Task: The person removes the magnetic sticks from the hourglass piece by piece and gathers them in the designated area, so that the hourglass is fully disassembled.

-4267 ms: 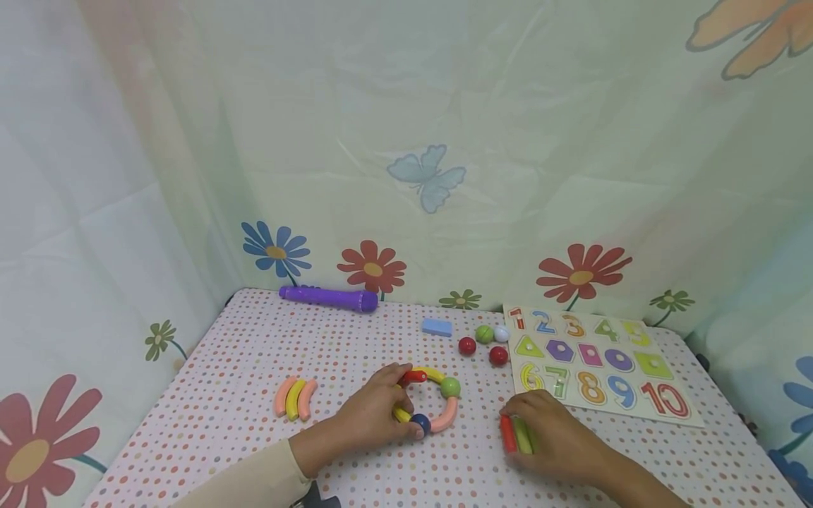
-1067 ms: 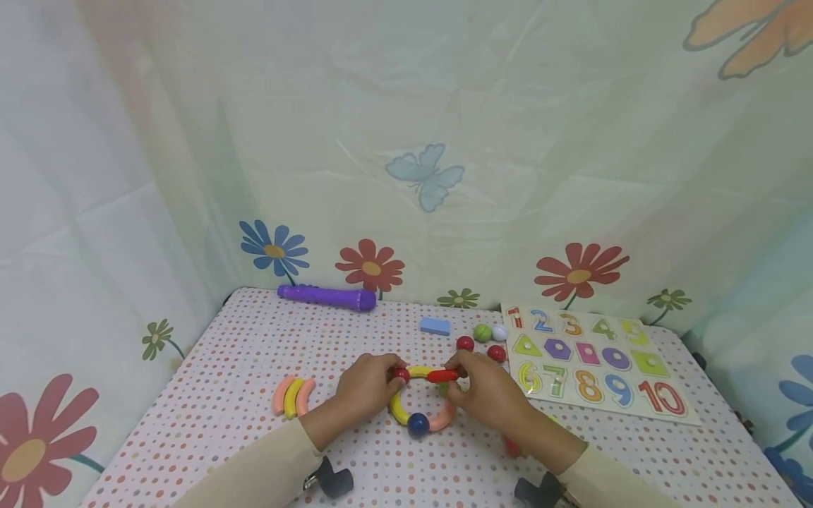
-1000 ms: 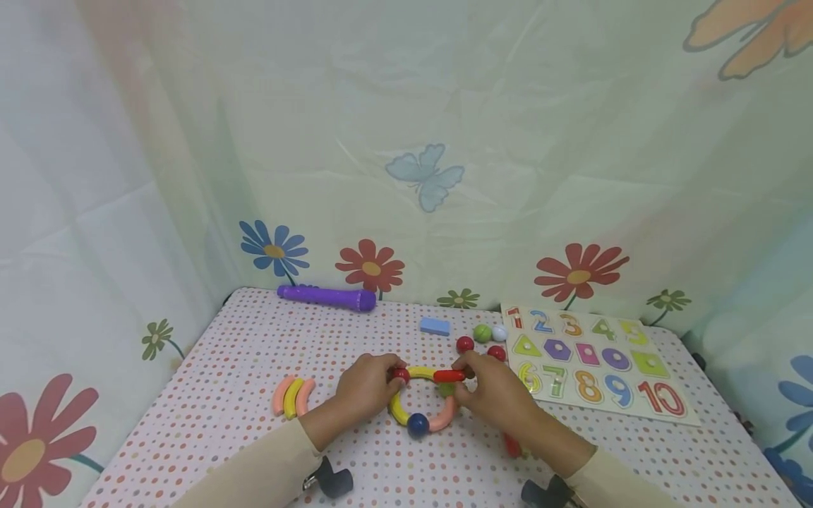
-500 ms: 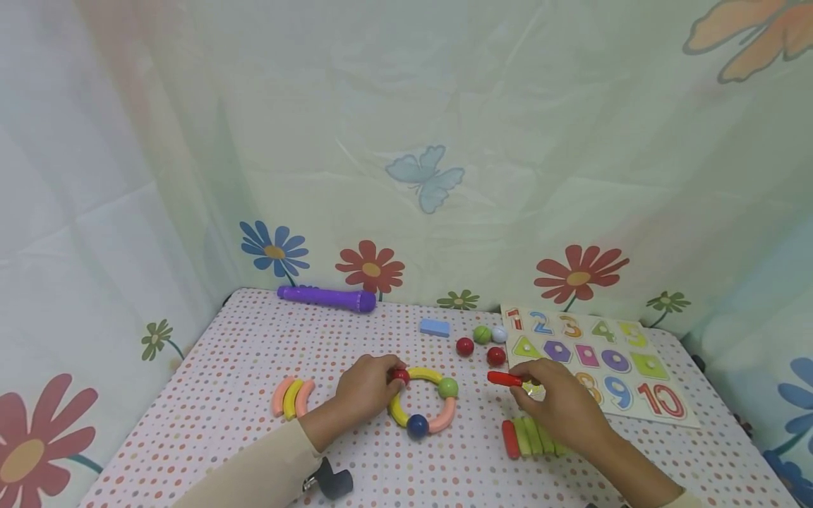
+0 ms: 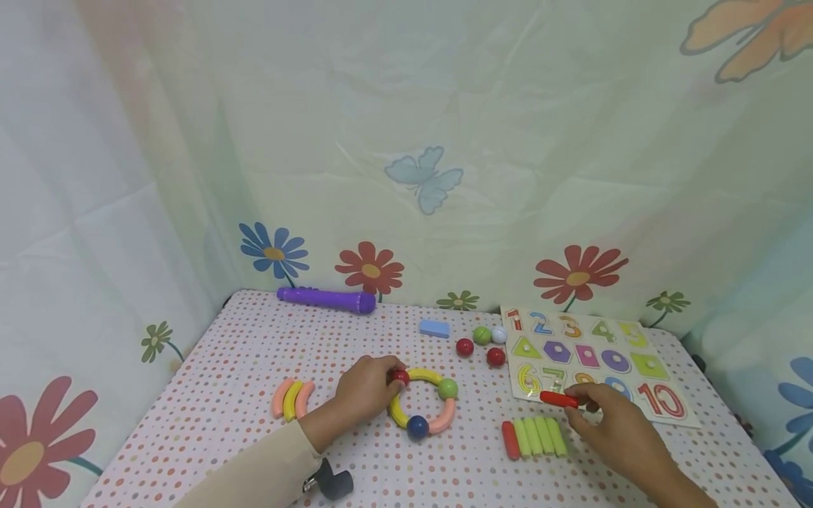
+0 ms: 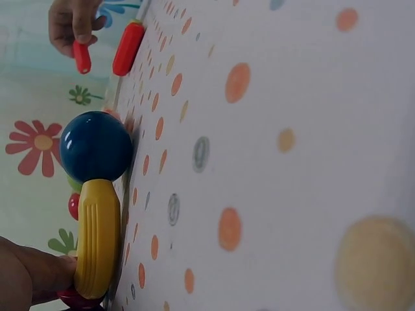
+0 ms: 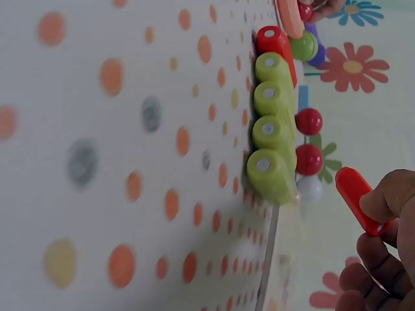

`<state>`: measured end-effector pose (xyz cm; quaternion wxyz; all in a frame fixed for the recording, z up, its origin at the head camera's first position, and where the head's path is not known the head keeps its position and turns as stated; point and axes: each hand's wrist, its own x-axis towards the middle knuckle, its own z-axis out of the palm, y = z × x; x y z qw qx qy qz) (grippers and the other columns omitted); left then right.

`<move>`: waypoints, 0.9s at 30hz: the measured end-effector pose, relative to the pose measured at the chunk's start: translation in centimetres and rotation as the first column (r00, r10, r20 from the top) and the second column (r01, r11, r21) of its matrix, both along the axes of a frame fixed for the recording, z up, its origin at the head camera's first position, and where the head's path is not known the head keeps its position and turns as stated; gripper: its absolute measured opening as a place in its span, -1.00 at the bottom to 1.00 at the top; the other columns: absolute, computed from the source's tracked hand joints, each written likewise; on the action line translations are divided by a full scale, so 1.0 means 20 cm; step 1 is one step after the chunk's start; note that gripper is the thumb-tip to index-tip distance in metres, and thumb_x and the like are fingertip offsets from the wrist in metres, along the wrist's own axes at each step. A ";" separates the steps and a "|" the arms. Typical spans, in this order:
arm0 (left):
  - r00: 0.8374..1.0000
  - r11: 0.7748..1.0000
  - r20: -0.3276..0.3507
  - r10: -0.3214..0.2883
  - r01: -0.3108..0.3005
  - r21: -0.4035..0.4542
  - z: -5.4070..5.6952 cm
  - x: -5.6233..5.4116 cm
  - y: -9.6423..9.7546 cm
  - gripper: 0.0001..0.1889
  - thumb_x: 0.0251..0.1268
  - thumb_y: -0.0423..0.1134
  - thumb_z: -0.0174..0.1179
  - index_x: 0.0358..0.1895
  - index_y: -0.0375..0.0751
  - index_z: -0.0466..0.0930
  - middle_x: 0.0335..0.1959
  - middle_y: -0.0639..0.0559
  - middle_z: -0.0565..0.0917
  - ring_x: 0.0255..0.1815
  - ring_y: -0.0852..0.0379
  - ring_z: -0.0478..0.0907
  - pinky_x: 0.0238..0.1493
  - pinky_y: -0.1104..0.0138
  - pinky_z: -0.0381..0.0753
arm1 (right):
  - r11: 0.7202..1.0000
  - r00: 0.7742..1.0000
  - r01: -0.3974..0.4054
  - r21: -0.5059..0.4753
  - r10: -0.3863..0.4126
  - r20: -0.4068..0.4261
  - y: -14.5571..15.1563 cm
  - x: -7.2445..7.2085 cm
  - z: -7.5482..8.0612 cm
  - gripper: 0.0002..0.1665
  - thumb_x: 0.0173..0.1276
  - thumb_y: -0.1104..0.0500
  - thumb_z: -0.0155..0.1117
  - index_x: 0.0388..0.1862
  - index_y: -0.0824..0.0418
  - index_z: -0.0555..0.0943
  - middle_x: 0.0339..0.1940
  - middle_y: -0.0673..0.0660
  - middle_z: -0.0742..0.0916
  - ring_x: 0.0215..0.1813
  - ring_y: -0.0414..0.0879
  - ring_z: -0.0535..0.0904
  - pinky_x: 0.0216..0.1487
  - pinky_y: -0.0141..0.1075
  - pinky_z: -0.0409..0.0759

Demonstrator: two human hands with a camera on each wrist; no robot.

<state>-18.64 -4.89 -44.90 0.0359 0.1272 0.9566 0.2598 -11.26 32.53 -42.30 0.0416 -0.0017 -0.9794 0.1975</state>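
Observation:
My left hand pinches a red ball that joins two yellow curved rods in a ring on the table. A blue ball, a green ball and a pink curved rod make up the rest of the ring. My right hand pinches a straight red rod between thumb and finger, raised in front of the number board. Beside that hand lies a row of several green rods with another red rod at its left end; the right wrist view shows metal discs in their ends.
A number puzzle board lies at the right. Behind the ring are two loose red balls, a green and a white ball, and a blue block. A purple toy microphone lies at the back; three curved rods lie left.
The red rod, earlier at the ring in my left hand, passed to my right hand, which has carried it rightward to the board. My left hand now holds the ring's red ball.

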 end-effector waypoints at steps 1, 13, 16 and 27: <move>1.000 1.000 0.000 -0.001 0.001 0.002 0.00 0.00 0.00 -0.68 0.31 -0.15 0.42 0.11 0.03 0.71 -0.29 0.17 0.69 -0.39 0.26 0.47 -0.49 0.39 0.48 | 1.000 1.000 0.013 -0.002 -0.013 0.010 0.02 0.00 -0.01 -0.58 0.25 0.18 0.53 0.04 0.30 0.65 -0.16 0.13 0.69 -0.16 0.05 0.58 -0.21 -0.01 0.63; 1.000 1.000 0.008 0.001 -0.001 -0.001 0.00 0.00 0.00 -0.68 0.30 -0.14 0.43 0.10 0.03 0.72 -0.30 0.18 0.68 -0.38 0.26 0.48 -0.47 0.39 0.48 | 0.988 0.960 0.155 -0.017 -0.147 0.239 0.14 0.04 -0.11 -0.41 0.29 0.05 0.51 0.13 0.41 0.60 -0.20 0.17 0.68 -0.17 0.08 0.54 -0.21 0.03 0.59; 1.000 1.000 0.005 0.002 -0.002 -0.002 -0.01 0.00 0.00 -0.68 0.29 -0.14 0.43 0.10 0.04 0.72 -0.30 0.18 0.68 -0.38 0.27 0.48 -0.47 0.39 0.48 | 0.982 0.936 0.187 -0.038 -0.166 0.312 0.15 0.05 -0.15 -0.36 0.28 0.03 0.52 0.16 0.43 0.57 -0.20 0.18 0.67 -0.20 0.05 0.52 -0.20 0.04 0.59; 1.000 1.000 -0.002 0.001 -0.001 0.000 -0.01 0.00 0.00 -0.68 0.29 -0.14 0.44 0.10 0.03 0.72 -0.31 0.18 0.67 -0.39 0.26 0.47 -0.48 0.39 0.48 | 0.993 0.900 0.114 0.010 -0.107 0.422 0.12 0.05 -0.19 -0.22 0.14 -0.07 0.62 0.21 0.31 0.55 -0.31 0.00 0.67 -0.31 -0.07 0.54 -0.24 -0.04 0.58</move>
